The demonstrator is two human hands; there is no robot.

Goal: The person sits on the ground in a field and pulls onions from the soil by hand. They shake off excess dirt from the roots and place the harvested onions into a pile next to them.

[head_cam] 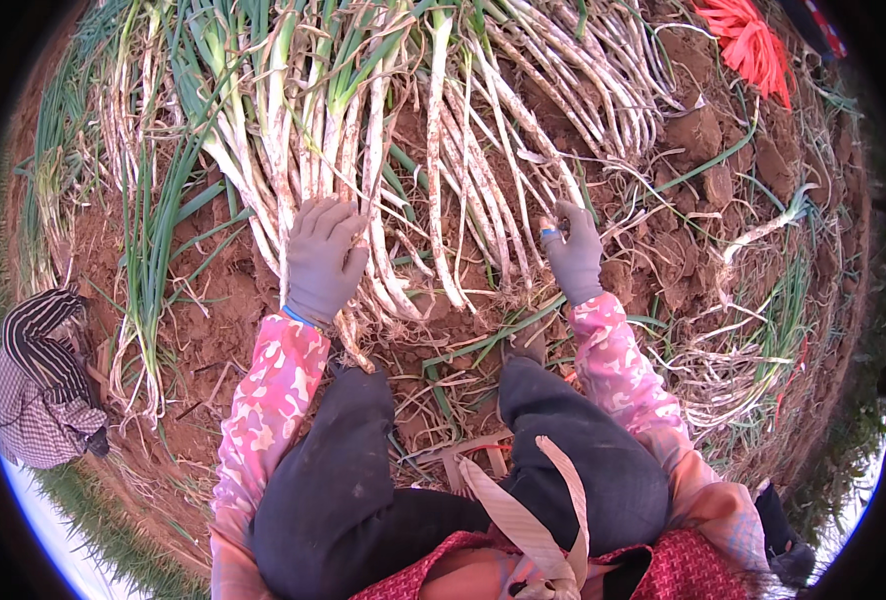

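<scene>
Long white-stemmed Welsh onions point(435, 150) lie in front of me, roots towards me, green leaves pointing away. My left hand point(327, 259), in a grey glove, rests palm down over several stems at the left of this spread. Its fingertips are bent over them, and whether they grip is hidden. A short, soil-covered onion root end point(351, 341) sticks out below that wrist. At the right end of the spread is my right hand point(574, 251), also gloved, with blue at the thumb. Its thumb and fingers are apart beside a stem, with nothing visible between them.
More onions point(593, 82) lie beyond, and a small bunch point(150, 300) lies at left. Red plastic ties point(750, 49) are at the upper right. A loose onion point(762, 229) and a pile point(743, 375) lie at right on clodded soil. Another person point(45, 390) bends at far left.
</scene>
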